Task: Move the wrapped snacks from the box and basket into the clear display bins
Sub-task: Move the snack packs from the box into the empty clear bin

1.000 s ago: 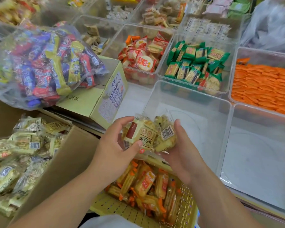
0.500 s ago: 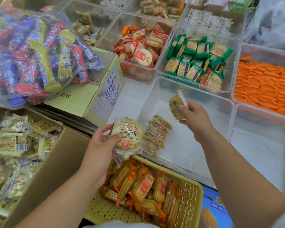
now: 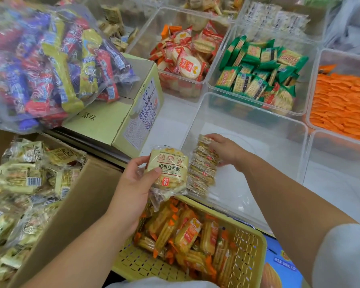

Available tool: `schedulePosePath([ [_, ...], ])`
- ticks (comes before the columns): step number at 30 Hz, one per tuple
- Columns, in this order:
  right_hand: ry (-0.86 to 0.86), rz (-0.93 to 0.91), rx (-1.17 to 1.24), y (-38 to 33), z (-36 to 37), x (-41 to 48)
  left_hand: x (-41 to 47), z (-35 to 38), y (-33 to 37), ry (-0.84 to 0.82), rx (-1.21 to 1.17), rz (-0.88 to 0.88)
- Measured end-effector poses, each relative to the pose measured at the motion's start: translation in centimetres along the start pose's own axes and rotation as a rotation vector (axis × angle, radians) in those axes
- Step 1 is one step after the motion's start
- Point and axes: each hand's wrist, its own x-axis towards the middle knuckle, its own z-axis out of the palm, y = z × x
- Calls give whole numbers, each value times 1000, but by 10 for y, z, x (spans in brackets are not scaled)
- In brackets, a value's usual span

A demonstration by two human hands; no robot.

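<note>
Pale yellow in the left hand: grips a round cracker packet just outside the near left corner of the clear bin, thumb pressed flat on the printed face, fingers curled behind. Holds it flat face toward the camera, long axis running away from the body, crimped ends near and far, print upside down.

Reaches with the right hand over the bin's near rim and down inside, close to the left wall. Curls the fingers, pressed together, over the far end of a row of packets; cannot tell where the thumb lies. Stacked on edge, face to face, along that left wall, with the long axis running from the bin's near left corner toward its far side.

Just in front of the bin's near rim, a yellow basket of orange-wrapped biscuits. Left of the bin, past the left forearm, an open cardboard box heaped with loose pale yellow packets. Behind the bin's far wall, green-wrapped crackers.
</note>
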Motion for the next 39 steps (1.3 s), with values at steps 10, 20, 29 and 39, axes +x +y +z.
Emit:
schedulePosePath([
  [10,-46,-99,-466,-3,-6,6,-3,2,9,7,-73,-54],
  [20,246,-388,-267,-4,15,-71,-18,6,17,23,-157,-51],
  [29,85,-628,-236,-20,70,-160,-27,18,19,-34,228,51],
  [39,163,-663,-327,-12,61,-158,-40,16,13,-143,120,19],
])
